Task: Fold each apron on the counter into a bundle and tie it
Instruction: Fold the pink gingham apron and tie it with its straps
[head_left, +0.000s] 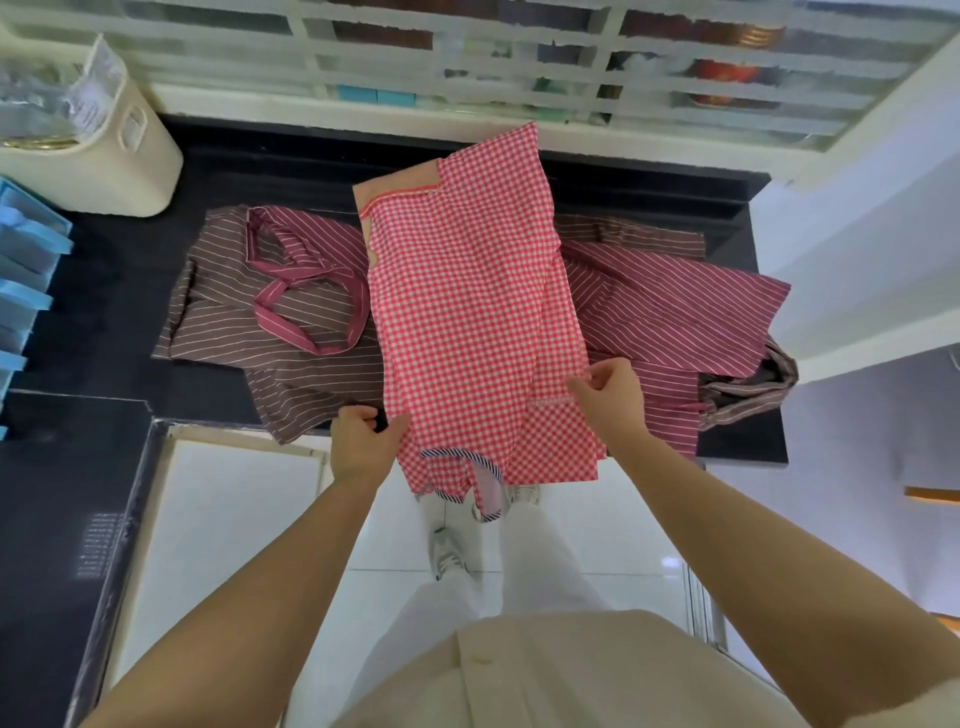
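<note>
Checked apron (467, 322) lies on the desk (130, 270), over striped aprons (665, 301). L hand (363, 441) pinches its left edge & R hand (608, 395) pinches its right edge.

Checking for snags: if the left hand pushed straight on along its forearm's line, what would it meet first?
Probably the red checked apron that the left hand pinches; its line runs rightward across that cloth, though depth is unclear.

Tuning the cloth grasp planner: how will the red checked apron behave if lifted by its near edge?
Probably floppy: the red checked apron drapes limply over the counter edge, below the left hand and right hand holding it. Likely light: loose pinches seem to hold it. It may drag the striped aprons beneath it.
</note>
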